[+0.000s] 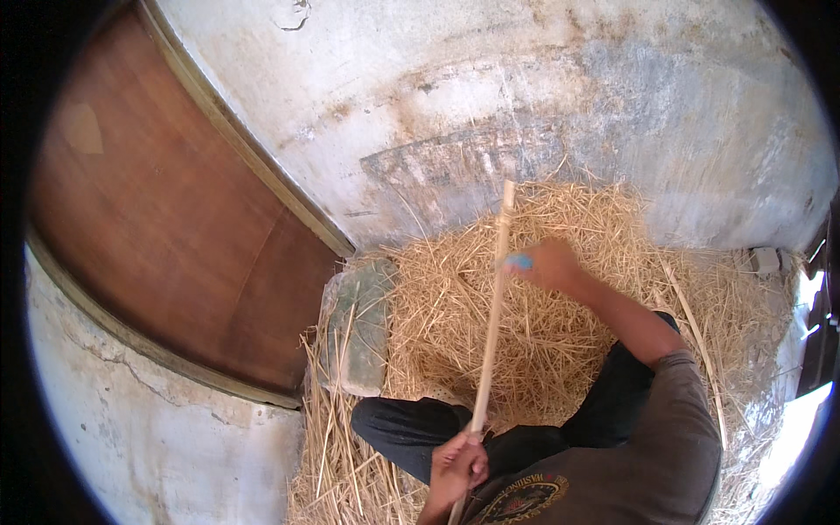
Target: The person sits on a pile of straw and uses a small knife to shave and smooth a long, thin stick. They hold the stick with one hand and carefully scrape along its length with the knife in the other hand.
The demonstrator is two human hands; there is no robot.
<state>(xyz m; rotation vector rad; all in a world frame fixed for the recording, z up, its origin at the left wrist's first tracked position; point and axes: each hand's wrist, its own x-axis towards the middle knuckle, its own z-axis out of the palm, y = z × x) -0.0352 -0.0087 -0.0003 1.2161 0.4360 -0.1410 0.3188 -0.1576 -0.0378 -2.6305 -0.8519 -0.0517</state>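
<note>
A straw heap (542, 324) fills the centre and right of the frame, below a stained wall (525, 96). A long pale stick (493, 306) runs up the middle, gripped low by the left hand (458, 468). The right hand (547, 262) presses something blue (520, 261) against it, perhaps a blade; a slip could cut. Motion blur hides the right hand's grip.

Long, pale, slender bamboo-like stick (492, 306), held near-upright over loose golden straw (542, 341), lower end gripped, upper part meeting a small blue tool (520, 261), possibly a blade, blurred.
</note>
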